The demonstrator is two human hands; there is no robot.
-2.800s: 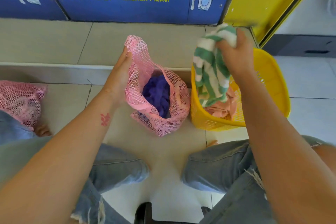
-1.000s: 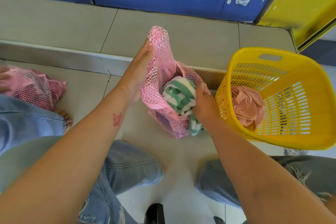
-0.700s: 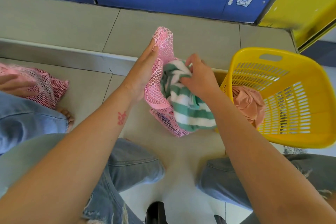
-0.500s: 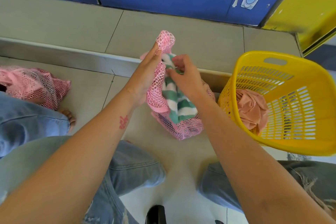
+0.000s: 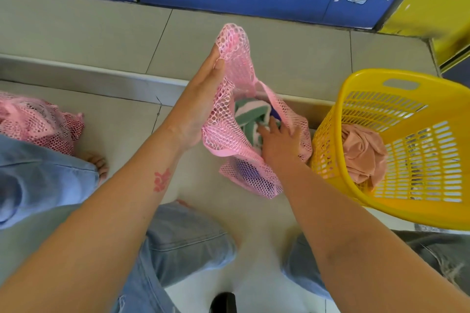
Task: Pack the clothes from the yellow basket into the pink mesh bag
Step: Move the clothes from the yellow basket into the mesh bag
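Since half a second ago, the green-and-white striped garment [image 5: 250,112] has sunk from the mouth of the pink mesh bag [image 5: 230,132] down inside it, and the right hand [image 5: 278,141] has followed it in.

From the head camera: the left hand [image 5: 201,107] is clamped on the bag's near rim, thumb pinching the netting and lifting it high, which holds the mouth wide so cloth can pass below the grip. The right hand lies flat on the striped garment, fingers spread and pressing rather than closed on anything, apparently to tamp it down against the purple clothing [image 5: 248,169] showing through the mesh under that palm. How deep the fingertips reach is hard to judge, since the netting covers them.

Just right of the pressing hand, touching the bag, stands the yellow basket [image 5: 381,79], tilted toward the person so its contents stay reachable. One peach garment [image 5: 362,154] is still in it, so packing is not finished.
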